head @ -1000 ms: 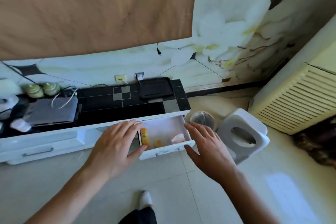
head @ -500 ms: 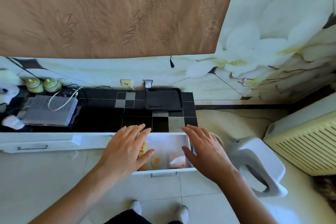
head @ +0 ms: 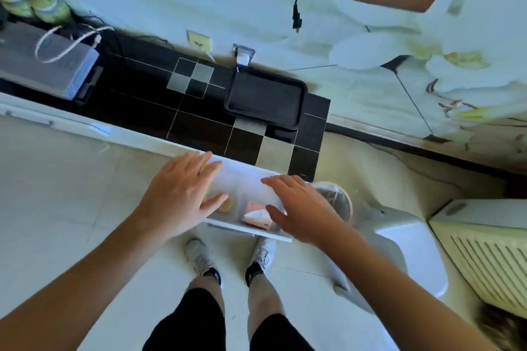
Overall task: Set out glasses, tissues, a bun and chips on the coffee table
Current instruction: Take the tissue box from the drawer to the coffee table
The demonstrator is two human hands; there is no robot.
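Observation:
A white drawer (head: 248, 179) stands pulled out of a low cabinet with a black tiled top (head: 199, 122). Inside lie yellow-orange packets (head: 224, 204) at the left and a pink-and-white packet (head: 255, 215) at the right, both partly hidden. My left hand (head: 178, 196) hovers over the drawer's left side, fingers straight and spread. Over the right side, my right hand (head: 302, 208) is also flat with straight fingers. Neither hand holds anything. Glasses, tissues, a bun and the coffee table are out of view.
A black tray (head: 265, 98) lies on the cabinet top by the wall. A grey box (head: 48, 63) with a white cable and green jars (head: 34, 3) sit at the left. A bin (head: 335, 199), a white stool (head: 399, 253) and a cream air-conditioner unit (head: 484, 251) crowd the floor at the right.
The view has tilted down and closer, so my legs and shoes show. Both hands have stayed spread above the open drawer, lowering slightly toward it.

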